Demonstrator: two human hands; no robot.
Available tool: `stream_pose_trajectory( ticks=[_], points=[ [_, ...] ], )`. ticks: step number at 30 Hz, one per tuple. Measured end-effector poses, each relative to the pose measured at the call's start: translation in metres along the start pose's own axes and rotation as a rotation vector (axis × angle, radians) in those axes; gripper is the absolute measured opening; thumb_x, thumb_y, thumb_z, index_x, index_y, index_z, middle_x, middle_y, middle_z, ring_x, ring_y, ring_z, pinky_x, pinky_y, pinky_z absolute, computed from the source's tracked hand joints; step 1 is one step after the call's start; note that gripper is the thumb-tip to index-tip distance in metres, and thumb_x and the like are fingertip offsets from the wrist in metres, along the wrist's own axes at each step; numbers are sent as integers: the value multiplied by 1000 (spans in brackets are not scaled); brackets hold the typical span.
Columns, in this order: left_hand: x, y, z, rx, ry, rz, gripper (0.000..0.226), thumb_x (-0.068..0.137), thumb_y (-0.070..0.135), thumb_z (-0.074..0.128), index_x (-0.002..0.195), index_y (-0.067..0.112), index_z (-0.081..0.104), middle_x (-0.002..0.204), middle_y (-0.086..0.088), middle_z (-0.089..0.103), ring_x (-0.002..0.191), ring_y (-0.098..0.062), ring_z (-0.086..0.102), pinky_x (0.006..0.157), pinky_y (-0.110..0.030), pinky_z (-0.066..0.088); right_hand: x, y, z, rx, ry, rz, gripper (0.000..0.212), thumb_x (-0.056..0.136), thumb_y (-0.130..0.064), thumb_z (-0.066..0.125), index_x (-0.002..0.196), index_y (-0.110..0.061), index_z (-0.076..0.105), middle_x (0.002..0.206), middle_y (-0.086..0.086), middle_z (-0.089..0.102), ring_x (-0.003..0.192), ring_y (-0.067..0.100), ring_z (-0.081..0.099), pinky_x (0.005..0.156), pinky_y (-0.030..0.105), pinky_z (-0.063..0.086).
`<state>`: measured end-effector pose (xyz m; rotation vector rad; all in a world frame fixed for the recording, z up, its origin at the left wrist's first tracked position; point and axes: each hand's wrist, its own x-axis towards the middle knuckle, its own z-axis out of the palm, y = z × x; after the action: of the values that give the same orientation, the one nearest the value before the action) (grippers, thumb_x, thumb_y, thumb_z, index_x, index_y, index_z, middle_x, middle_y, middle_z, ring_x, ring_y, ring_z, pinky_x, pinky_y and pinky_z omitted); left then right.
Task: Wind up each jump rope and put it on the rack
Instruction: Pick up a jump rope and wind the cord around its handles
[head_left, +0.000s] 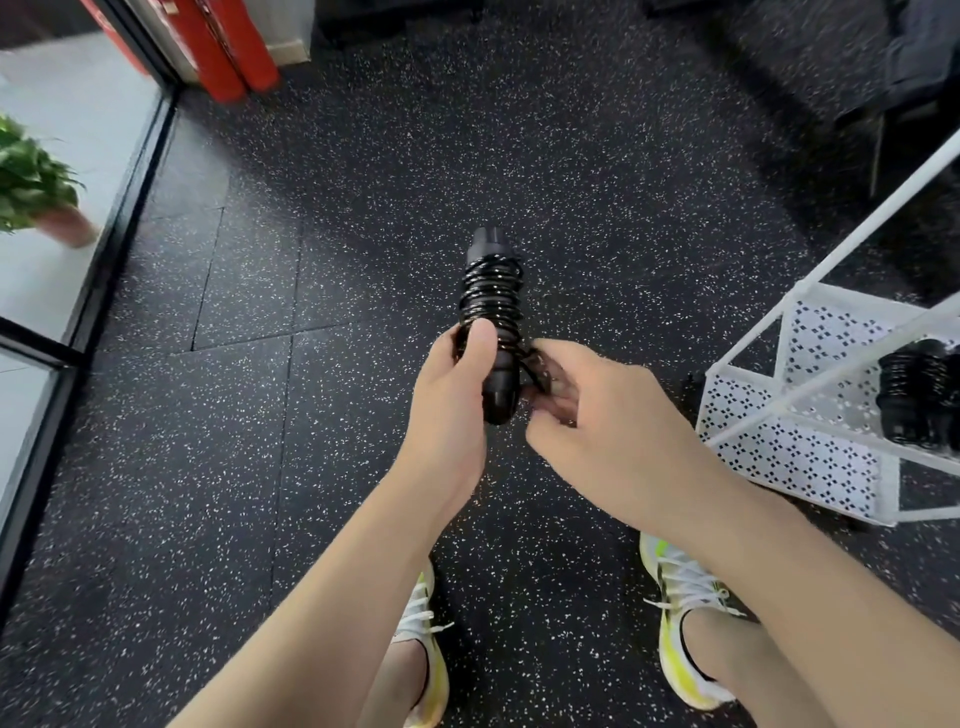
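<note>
Jump rope (491, 306): black handles held together with the cord wound around them in tight coils, carried upright in the middle of the view above the floor (363, 208), which is dark rubber matting flecked with white.

Far left: a green potted plant (31, 182) in a pinkish pot stands on a pale surface beyond a dark-framed glass panel. Upper left: red cylinders (228, 52) stand against the wall.

Centre: my left hand (452, 410) wraps the lower part of the handles, thumb laid up along the coils and fingers curled behind; this grip is closed firmly on the bundle. Just beside it, my right hand (597, 410) has its fingers curled in against the lower right side of the bundle, where a strand of cord crosses the handle end; it appears to pinch the loose cord, though the fingertips are partly hidden.

Below: my two shoes (680, 618), white and yellow with white laces, stand on the floor.

Right: a white metal rack (789, 441) with perforated panels stands near my right foot. Another wound black rope (914, 395) already lies in its upper tray.
</note>
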<state>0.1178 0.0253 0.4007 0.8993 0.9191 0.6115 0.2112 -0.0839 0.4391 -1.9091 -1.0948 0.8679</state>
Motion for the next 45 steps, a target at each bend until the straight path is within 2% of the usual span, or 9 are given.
stream_pose_trajectory(
  ticks=[3,8,13,18,25,31,36,42,45],
  points=[
    [2,3,-3,-14,13,-21,27,106,30,55,116,6,62,108,-18,69,96,-29,65,87,-46,56,-2,-1,-1,-62,-5,-131,35,102,-7,46,124,-30,62,109,-27,67,102,-12,64,90,9,51],
    [-3,1,2,-29,-67,-11,26,107,26,50,115,5,62,97,-6,72,82,-16,68,70,-27,55,5,14,-4,-319,192,-301,18,103,-12,49,95,-8,65,85,5,69,78,25,69,67,48,58],
    [-6,1,6,-16,-106,8,30,106,27,49,124,6,61,104,-5,71,90,-13,66,78,-27,53,9,13,-9,-308,420,-333,5,94,-14,68,98,-15,70,109,-6,63,86,8,61,78,32,55],
    [-7,1,5,-22,-105,-2,38,107,30,47,132,4,59,111,-6,72,92,-12,67,81,-29,52,12,13,-15,3,360,-259,19,93,-7,70,103,-23,66,95,-13,74,90,-4,71,82,16,56],
    [-7,5,0,-54,-93,-41,43,106,34,47,133,2,60,127,-16,69,107,-20,67,92,-35,54,17,16,-14,-131,361,-460,18,88,-3,76,101,-15,80,94,-16,72,87,-8,67,79,4,46],
    [-9,1,-1,-89,-130,-61,48,103,38,48,132,2,60,135,-22,64,125,-35,61,114,-53,43,19,19,-17,-118,340,-442,11,84,-15,81,92,-22,80,86,-11,73,78,6,67,71,15,49],
    [-7,1,-3,-101,-122,-63,49,105,40,45,134,2,60,134,-21,65,124,-35,61,109,-50,45,20,22,-18,-170,240,-443,10,86,-17,78,94,-22,76,90,-7,68,85,11,64,77,31,51],
    [-10,3,-1,-78,-169,-37,55,98,40,51,135,1,58,137,-24,62,114,-29,63,96,-42,55,19,16,-16,-84,306,-400,10,85,-15,80,91,-21,76,87,-12,72,81,8,65,72,12,46],
    [-10,1,-3,-66,-177,-42,54,100,42,52,137,3,58,137,-20,63,127,-33,59,112,-54,43,20,15,-22,-55,266,-385,10,81,-15,83,87,-20,80,83,-11,74,76,10,67,70,19,49]
  ],
)
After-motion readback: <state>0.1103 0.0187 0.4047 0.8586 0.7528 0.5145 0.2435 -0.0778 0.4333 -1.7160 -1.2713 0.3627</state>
